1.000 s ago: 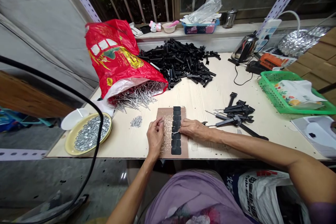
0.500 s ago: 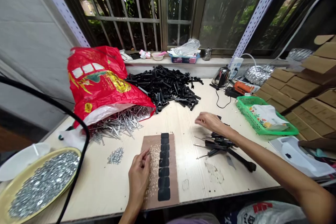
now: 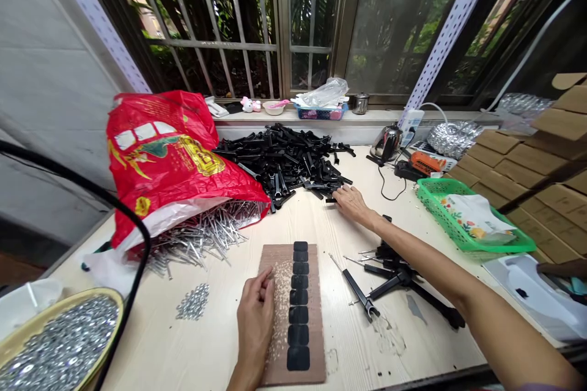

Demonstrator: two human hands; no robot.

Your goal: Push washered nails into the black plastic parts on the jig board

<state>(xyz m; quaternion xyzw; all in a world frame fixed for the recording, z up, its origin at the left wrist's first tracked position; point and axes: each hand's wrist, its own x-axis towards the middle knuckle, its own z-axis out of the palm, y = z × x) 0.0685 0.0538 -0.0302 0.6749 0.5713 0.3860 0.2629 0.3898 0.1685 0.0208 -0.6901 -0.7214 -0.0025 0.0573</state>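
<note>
My left hand (image 3: 255, 314) rests at the left side of a brown board (image 3: 316, 317), thumb and fingers pinched together; whatever is between them is too small to make out. A column of black rounded-square pads (image 3: 299, 297) runs down the board, beside a pale speckled strip (image 3: 282, 305). At the right front edge of a heap of black plastic parts (image 3: 293, 162), my right hand (image 3: 352, 203) has its fingers closed on a black plastic part (image 3: 331, 200). Several black parts with metal rods (image 3: 389, 272) lie under my right forearm; one (image 3: 360, 293) sits apart, nearer the board.
A red bag (image 3: 160, 159) spills metal rods (image 3: 197, 232) at the left. Small metal pieces (image 3: 192, 302) lie beside the board, and a yellow bowl (image 3: 117, 305) holds many washers. To the right are a green basket (image 3: 477, 244) and stacked cardboard boxes (image 3: 545, 177). A black cable (image 3: 137, 214) arcs across the left.
My right hand has moved up and left to the black heap from above the rod parts. One rod part now lies apart, closer to the board. The view has shifted slightly.
</note>
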